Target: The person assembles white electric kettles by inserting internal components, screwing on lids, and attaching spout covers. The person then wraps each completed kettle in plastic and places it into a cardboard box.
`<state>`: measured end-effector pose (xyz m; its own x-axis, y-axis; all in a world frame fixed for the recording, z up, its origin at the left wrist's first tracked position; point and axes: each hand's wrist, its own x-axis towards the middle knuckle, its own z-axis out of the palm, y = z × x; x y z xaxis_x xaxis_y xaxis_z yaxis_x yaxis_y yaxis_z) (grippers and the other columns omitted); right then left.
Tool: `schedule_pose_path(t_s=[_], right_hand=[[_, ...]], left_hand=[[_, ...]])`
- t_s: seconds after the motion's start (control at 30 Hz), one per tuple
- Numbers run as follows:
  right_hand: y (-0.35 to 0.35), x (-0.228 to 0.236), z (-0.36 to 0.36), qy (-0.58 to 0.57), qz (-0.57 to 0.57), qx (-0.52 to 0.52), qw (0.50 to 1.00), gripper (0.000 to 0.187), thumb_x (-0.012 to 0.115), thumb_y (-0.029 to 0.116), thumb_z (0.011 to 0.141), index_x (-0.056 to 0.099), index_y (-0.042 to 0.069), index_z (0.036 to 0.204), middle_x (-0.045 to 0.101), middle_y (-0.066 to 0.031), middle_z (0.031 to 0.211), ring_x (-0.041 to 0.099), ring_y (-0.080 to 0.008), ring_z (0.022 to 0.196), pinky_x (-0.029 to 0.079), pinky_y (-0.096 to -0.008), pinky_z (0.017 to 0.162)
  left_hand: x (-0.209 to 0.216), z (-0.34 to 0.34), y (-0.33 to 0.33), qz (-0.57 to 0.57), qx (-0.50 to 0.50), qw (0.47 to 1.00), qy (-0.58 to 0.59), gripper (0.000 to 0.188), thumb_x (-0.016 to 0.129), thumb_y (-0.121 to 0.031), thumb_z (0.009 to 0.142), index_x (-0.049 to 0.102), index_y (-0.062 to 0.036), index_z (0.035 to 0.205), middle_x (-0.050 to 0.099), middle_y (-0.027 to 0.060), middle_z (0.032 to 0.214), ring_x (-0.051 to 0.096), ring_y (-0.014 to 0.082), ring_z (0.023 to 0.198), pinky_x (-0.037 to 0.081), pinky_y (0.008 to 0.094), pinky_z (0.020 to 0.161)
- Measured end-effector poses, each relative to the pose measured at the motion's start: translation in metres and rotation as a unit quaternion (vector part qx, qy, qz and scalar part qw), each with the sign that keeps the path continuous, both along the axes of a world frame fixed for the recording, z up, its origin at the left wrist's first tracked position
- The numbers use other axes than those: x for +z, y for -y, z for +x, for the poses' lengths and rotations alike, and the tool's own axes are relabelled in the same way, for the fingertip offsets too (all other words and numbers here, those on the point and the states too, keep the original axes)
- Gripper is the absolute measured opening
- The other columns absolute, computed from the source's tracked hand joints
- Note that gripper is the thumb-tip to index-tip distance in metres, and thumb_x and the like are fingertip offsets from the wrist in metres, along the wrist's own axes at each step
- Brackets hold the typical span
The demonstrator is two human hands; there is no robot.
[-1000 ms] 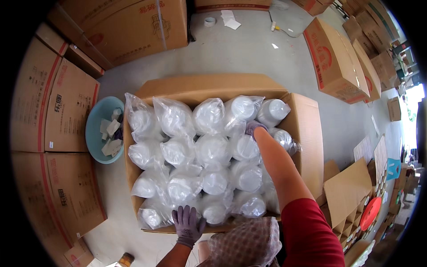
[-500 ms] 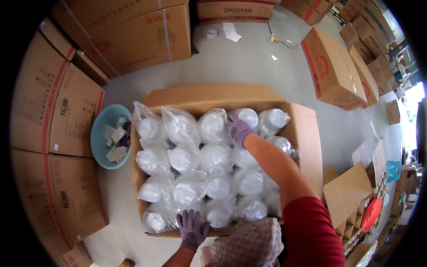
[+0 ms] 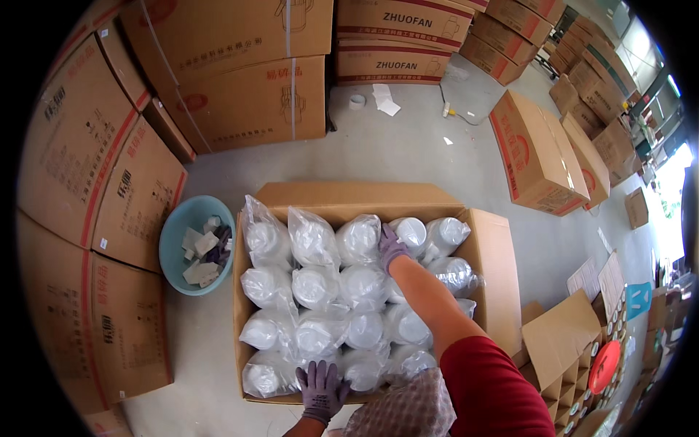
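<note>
- The left hand in a purple-grey knit glove (image 3: pixel 320 391) lies with fingers spread over the near row, at the near edge of the box.
- The right hand in a matching glove (image 3: pixel 393 249) reaches into the far row between the third and fourth pieces from the left; whether its fingers pinch anything, I cannot tell.
- Rounded, whitish pieces in clear plastic bags (image 3: pixel 362 284) stand closely packed in rows inside the open brown cardboard box (image 3: pixel 496 280).
- The box sits on the smooth grey floor (image 3: pixel 280 162).
- A round light-blue plastic basin (image 3: pixel 170 244), left of the box, holds white scraps (image 3: pixel 207 244).
</note>
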<state>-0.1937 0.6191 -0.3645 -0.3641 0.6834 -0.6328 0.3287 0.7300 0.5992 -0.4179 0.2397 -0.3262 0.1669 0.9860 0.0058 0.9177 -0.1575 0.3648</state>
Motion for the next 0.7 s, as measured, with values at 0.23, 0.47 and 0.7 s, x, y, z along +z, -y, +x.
schedule_pose_path(t_s=[0.23,0.47,0.7], right_hand=[[-0.002,0.040,-0.001,-0.082,0.072,0.003,0.994,0.044,0.048,0.021,0.094,0.056,0.011,0.136,0.045,-0.0047,0.148,0.028,-0.0286,0.143,0.009,-0.0490,0.119],[0.017,0.224,0.071,-0.320,0.210,-0.141,0.913,0.033,0.061,0.024,0.080,0.071,0.017,0.111,0.056,-0.0041,0.131,0.038,-0.0294,0.135,0.021,-0.0460,0.116],[0.264,0.349,0.173,-0.553,0.276,-0.187,0.764,0.033,0.068,0.021,0.060,0.066,0.008,0.090,0.057,-0.0094,0.122,0.049,-0.0317,0.121,0.041,-0.0474,0.101]], left_hand=[[0.006,-0.003,-0.001,-0.008,0.005,1.000,0.010,0.058,0.066,-0.041,0.082,0.054,-0.0070,0.127,0.048,0.0195,0.132,0.040,0.0437,0.128,0.020,0.0716,0.106],[0.004,-0.002,-0.001,0.022,0.011,1.000,0.014,0.058,0.063,-0.040,0.084,0.053,-0.0057,0.130,0.046,0.0204,0.137,0.038,0.0443,0.131,0.018,0.0709,0.108],[0.000,-0.001,0.011,0.007,-0.006,1.000,-0.001,0.066,0.060,-0.040,0.089,0.046,0.0041,0.136,0.040,0.0246,0.144,0.031,0.0457,0.137,0.014,0.0579,0.117]])
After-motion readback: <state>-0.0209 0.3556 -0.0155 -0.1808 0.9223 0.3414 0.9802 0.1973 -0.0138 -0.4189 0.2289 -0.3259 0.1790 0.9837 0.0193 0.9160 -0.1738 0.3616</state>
